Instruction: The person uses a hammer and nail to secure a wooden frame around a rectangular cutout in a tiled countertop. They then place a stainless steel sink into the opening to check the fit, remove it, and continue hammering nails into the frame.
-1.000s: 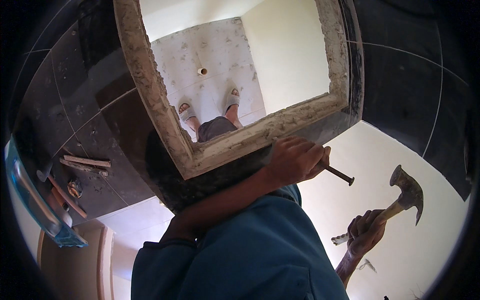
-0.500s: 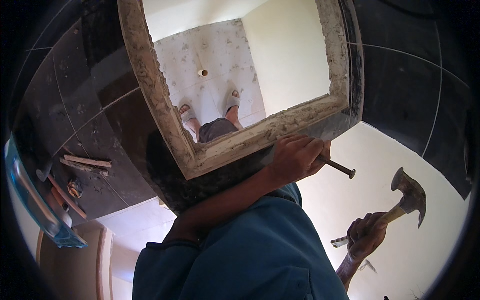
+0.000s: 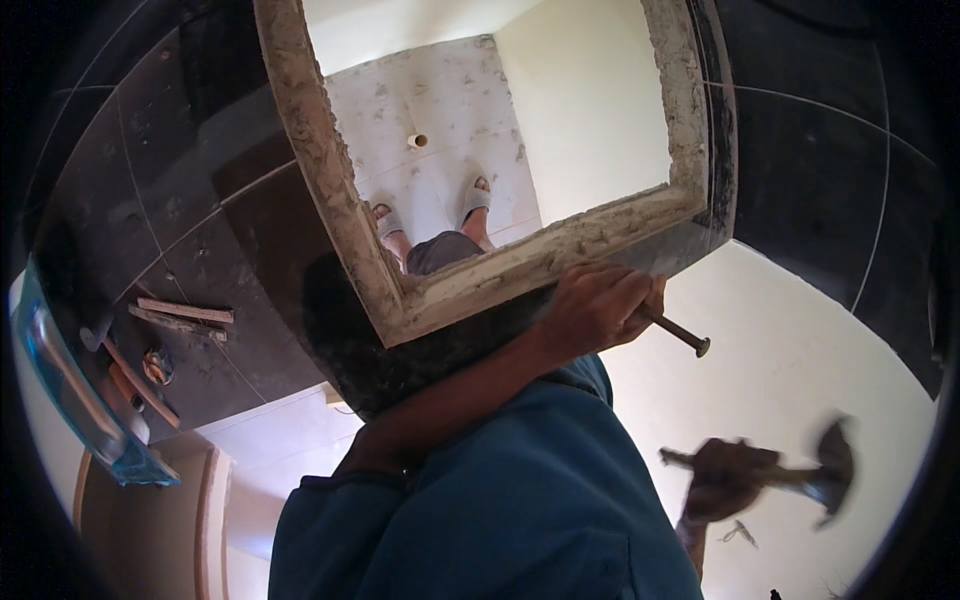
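Note:
A steel chisel [image 3: 680,332] is gripped in my left hand [image 3: 598,305]; its flat round struck end points down to the right. That hand rests by the front edge of a rectangular opening in the dark countertop [image 3: 370,390], and the chisel's working tip is hidden behind my fingers. Rough grey mortar [image 3: 560,248] rims the opening. Lower right, my right hand [image 3: 728,480] is closed round the handle of a claw hammer [image 3: 838,472], whose head is smeared by motion and stands apart from the chisel.
On the left part of the counter lie wood strips [image 3: 185,312], another hammer [image 3: 140,380] and a metal bar in blue film [image 3: 75,385]. Through the opening show my sandalled feet [image 3: 477,200] and a pipe stub [image 3: 418,141] in the tiled floor.
My right hand and the hammer have swung downward, the hammer head turning lower and away from the chisel. The left hand keeps its hold nearly in place; the view has shifted slightly.

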`<state>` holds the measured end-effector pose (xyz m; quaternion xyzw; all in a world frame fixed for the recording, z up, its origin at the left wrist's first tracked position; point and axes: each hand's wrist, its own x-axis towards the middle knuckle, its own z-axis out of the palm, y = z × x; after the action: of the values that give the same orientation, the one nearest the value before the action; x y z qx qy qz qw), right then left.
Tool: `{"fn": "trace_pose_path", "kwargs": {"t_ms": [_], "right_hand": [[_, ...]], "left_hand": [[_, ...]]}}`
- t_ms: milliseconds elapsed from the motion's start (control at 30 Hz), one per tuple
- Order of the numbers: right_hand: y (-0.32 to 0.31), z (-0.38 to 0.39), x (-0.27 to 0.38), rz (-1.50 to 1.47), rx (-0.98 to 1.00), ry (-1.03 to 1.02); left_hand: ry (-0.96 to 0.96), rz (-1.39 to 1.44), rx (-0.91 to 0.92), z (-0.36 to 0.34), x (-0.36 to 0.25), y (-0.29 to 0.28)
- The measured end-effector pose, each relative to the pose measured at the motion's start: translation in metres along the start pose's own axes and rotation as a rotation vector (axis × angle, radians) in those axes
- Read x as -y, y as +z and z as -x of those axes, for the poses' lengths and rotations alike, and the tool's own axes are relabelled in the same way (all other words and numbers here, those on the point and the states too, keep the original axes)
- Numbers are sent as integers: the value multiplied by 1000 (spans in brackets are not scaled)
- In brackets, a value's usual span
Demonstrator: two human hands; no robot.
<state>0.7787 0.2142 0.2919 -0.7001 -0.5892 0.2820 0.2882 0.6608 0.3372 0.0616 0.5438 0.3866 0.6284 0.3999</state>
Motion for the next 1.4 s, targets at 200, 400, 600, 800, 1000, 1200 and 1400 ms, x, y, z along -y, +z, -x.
{"fn": "trace_pose_path", "kwargs": {"t_ms": [200, 400, 600, 800, 1000, 1200, 1400], "right_hand": [[20, -2, 2, -401, -221, 120], [7, -23, -4, -207, -363, 286], [-10, -26, -11, -339, -519, 285], [-5, -15, -15, -390, -375, 289], [-3, -19, -13, -414, -350, 287], [-8, -24, -4, -360, -371, 252], [-13, -34, 15, -129, -554, 100]], "left_hand": [[-97, -95, 70, 6, 5, -5], [170, -32, 102, -15, -24, 33], [-28, 23, 151, -28, -9, 70], [-84, 45, 140, -23, 8, 66], [-84, 31, 179, -24, 12, 64], [-110, 82, 168, -24, 10, 63], [-71, 96, 130, -23, 13, 64]]}}
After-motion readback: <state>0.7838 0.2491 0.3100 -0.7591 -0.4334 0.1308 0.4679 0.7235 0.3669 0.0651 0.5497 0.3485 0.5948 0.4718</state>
